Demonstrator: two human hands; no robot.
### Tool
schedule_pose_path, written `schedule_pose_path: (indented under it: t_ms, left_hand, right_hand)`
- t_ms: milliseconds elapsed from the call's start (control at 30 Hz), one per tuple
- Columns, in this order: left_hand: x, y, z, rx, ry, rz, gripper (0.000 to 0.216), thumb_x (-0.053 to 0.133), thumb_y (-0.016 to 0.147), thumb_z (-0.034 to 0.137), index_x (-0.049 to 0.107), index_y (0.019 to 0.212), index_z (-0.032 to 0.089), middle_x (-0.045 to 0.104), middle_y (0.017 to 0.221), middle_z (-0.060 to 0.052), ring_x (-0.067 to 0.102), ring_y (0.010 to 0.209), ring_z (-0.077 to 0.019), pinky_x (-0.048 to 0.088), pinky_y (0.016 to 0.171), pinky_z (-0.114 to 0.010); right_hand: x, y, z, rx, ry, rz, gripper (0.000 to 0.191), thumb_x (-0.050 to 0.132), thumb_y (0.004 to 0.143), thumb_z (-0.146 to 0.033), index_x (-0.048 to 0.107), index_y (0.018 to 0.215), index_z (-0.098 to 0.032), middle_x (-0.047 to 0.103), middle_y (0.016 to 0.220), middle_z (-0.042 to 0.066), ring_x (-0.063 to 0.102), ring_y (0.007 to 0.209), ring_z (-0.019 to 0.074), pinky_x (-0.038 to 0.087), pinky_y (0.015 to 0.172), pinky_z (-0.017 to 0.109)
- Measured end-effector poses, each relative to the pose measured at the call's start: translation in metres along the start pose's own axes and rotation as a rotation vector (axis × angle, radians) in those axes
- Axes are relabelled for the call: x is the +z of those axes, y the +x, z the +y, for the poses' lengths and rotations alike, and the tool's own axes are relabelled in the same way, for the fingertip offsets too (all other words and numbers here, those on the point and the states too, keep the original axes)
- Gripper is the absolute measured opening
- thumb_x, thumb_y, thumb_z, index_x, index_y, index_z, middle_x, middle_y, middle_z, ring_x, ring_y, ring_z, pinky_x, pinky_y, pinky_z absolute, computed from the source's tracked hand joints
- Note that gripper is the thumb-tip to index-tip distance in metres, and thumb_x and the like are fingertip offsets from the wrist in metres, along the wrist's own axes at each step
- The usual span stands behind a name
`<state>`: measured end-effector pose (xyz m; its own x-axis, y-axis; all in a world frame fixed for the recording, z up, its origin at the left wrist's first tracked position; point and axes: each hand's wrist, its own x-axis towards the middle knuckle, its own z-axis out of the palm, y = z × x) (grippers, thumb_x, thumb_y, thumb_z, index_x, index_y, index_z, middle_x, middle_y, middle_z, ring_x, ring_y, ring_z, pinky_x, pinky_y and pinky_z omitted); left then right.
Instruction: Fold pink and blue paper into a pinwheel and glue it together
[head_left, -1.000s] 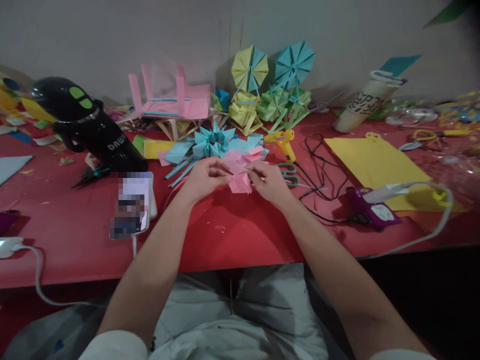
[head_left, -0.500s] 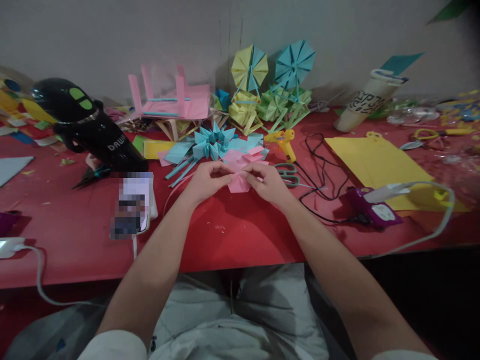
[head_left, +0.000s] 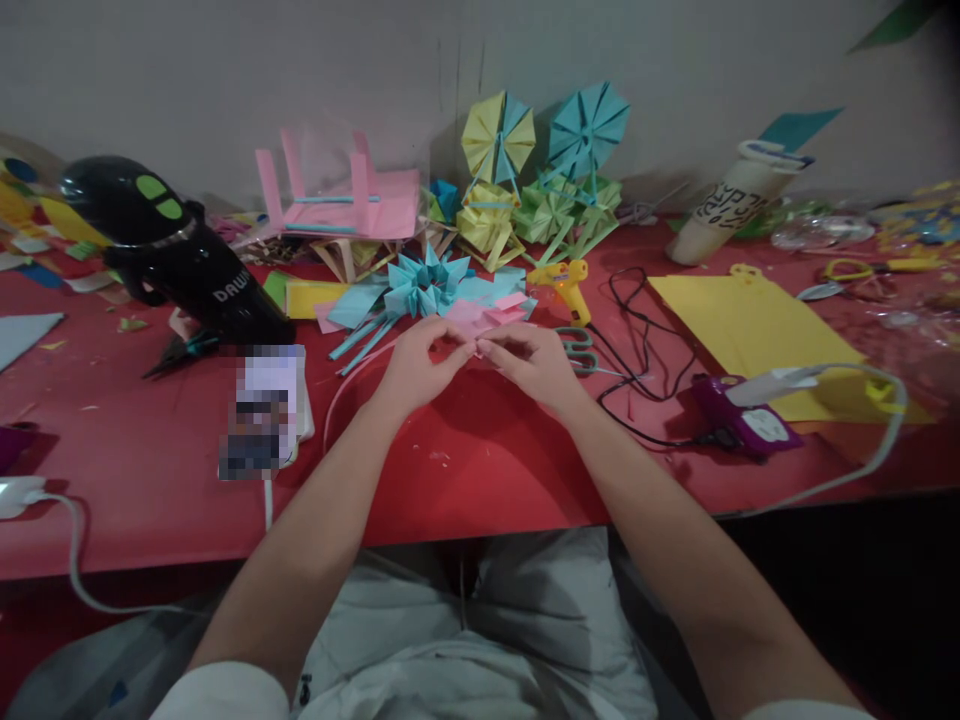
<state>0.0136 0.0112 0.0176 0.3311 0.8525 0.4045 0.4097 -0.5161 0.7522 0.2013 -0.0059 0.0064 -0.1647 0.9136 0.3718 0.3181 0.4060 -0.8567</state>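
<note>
My left hand (head_left: 429,362) and my right hand (head_left: 526,362) meet over the middle of the red table, thumbs and fingertips pinched close together. Between them is a small bit of folded pink paper (head_left: 480,346), mostly covered by the fingers. Just behind my fingertips lie more pink paper pieces (head_left: 491,314). A blue folded paper star (head_left: 427,284) and rolled blue paper sticks (head_left: 365,342) rest beyond my left hand. Close to my right hand are green-handled scissors (head_left: 581,350) and a yellow hot glue gun (head_left: 564,287).
A phone (head_left: 274,410) and a black bottle (head_left: 202,250) stand left. On the right are yellow paper sheets (head_left: 757,340), a purple power socket (head_left: 750,418) and a looping black cord (head_left: 645,375). Paper models, including a pink table (head_left: 390,203), line the wall.
The pink paper between my hands showed a wide flap below my fingers; now that flap is out of sight and my fingertips are closer together.
</note>
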Motion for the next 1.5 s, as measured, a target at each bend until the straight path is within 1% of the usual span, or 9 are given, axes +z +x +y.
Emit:
schedule_pose_path:
  t_ms: [167, 267, 367, 433, 600, 833, 1000, 1233, 1500]
  left_hand:
    - [0.004, 0.003, -0.008, -0.175, -0.202, 0.102, 0.022, 0.069, 0.078, 0.032, 0.058, 0.09, 0.018, 0.065, 0.103, -0.006, 0.063, 0.094, -0.0169, 0.052, 0.083, -0.03]
    - [0.004, 0.006, -0.011, -0.245, -0.284, 0.12, 0.028, 0.072, 0.071, 0.024, 0.056, 0.093, 0.018, 0.065, 0.096, -0.004, 0.064, 0.088, -0.0155, 0.054, 0.08, -0.03]
    - [0.003, 0.006, -0.008, -0.27, -0.335, 0.1, 0.029, 0.07, 0.072, 0.023, 0.056, 0.097, 0.019, 0.064, 0.084, -0.001, 0.063, 0.071, -0.013, 0.055, 0.069, -0.029]
    - [0.002, 0.005, -0.005, -0.255, -0.333, 0.099, 0.029, 0.068, 0.073, 0.022, 0.057, 0.1, 0.019, 0.064, 0.083, -0.001, 0.063, 0.068, -0.013, 0.056, 0.066, -0.029]
    - [0.003, 0.003, -0.005, -0.192, -0.304, 0.08, 0.029, 0.066, 0.076, 0.023, 0.062, 0.104, 0.019, 0.069, 0.098, -0.006, 0.067, 0.087, -0.0175, 0.058, 0.072, -0.029]
    - [0.005, 0.001, -0.008, -0.057, -0.189, 0.057, 0.032, 0.061, 0.081, 0.018, 0.069, 0.112, 0.019, 0.069, 0.119, -0.008, 0.065, 0.107, -0.0191, 0.053, 0.095, -0.034]
    - [0.005, -0.002, -0.008, 0.013, -0.099, 0.046, 0.031, 0.063, 0.084, 0.019, 0.071, 0.114, 0.022, 0.07, 0.112, -0.007, 0.066, 0.101, -0.018, 0.055, 0.088, -0.032]
    - [0.004, 0.001, -0.007, 0.063, -0.083, 0.073, 0.015, 0.063, 0.086, 0.021, 0.076, 0.093, 0.018, 0.073, 0.101, -0.008, 0.067, 0.095, -0.0173, 0.054, 0.085, -0.03]
    - [0.003, 0.005, -0.011, 0.0, -0.176, 0.156, 0.013, 0.063, 0.082, 0.019, 0.075, 0.086, 0.018, 0.074, 0.097, -0.007, 0.068, 0.086, -0.0169, 0.054, 0.074, -0.028]
  right_hand:
    - [0.002, 0.0, 0.001, 0.062, 0.132, 0.042, 0.033, 0.07, 0.081, -0.053, 0.07, 0.084, -0.02, 0.07, 0.078, 0.003, 0.063, 0.073, 0.0165, 0.053, 0.072, 0.032]
    - [0.005, 0.001, 0.007, 0.102, 0.219, 0.056, 0.039, 0.075, 0.075, -0.054, 0.06, 0.091, -0.021, 0.066, 0.073, 0.001, 0.062, 0.068, 0.0148, 0.053, 0.069, 0.031]
    - [0.007, 0.003, 0.011, 0.152, 0.292, 0.035, 0.048, 0.077, 0.072, -0.056, 0.052, 0.096, -0.023, 0.064, 0.075, -0.001, 0.061, 0.066, 0.0133, 0.054, 0.068, 0.03]
    - [0.008, 0.004, 0.012, 0.163, 0.312, 0.013, 0.047, 0.076, 0.072, -0.056, 0.051, 0.093, -0.022, 0.062, 0.078, -0.001, 0.06, 0.068, 0.0127, 0.055, 0.069, 0.03]
    - [0.006, 0.006, 0.01, 0.195, 0.337, -0.027, 0.04, 0.073, 0.074, -0.054, 0.05, 0.081, -0.022, 0.054, 0.077, -0.001, 0.056, 0.072, 0.0134, 0.056, 0.072, 0.033]
    - [0.002, 0.007, 0.013, 0.128, 0.201, -0.058, 0.037, 0.069, 0.079, -0.053, 0.056, 0.069, -0.019, 0.055, 0.07, 0.001, 0.05, 0.068, 0.0135, 0.047, 0.068, 0.031]
    - [0.001, 0.007, 0.012, 0.071, 0.151, -0.05, 0.035, 0.07, 0.079, -0.052, 0.064, 0.071, -0.019, 0.059, 0.072, 0.001, 0.052, 0.07, 0.0142, 0.047, 0.071, 0.031]
    - [0.002, 0.005, 0.009, 0.07, 0.184, -0.05, 0.033, 0.07, 0.081, -0.053, 0.075, 0.085, -0.021, 0.067, 0.083, 0.004, 0.06, 0.078, 0.0172, 0.052, 0.078, 0.035]
    - [0.005, 0.005, 0.008, 0.21, 0.417, 0.009, 0.04, 0.073, 0.076, -0.057, 0.067, 0.089, -0.021, 0.066, 0.087, 0.003, 0.062, 0.081, 0.0158, 0.058, 0.074, 0.033]
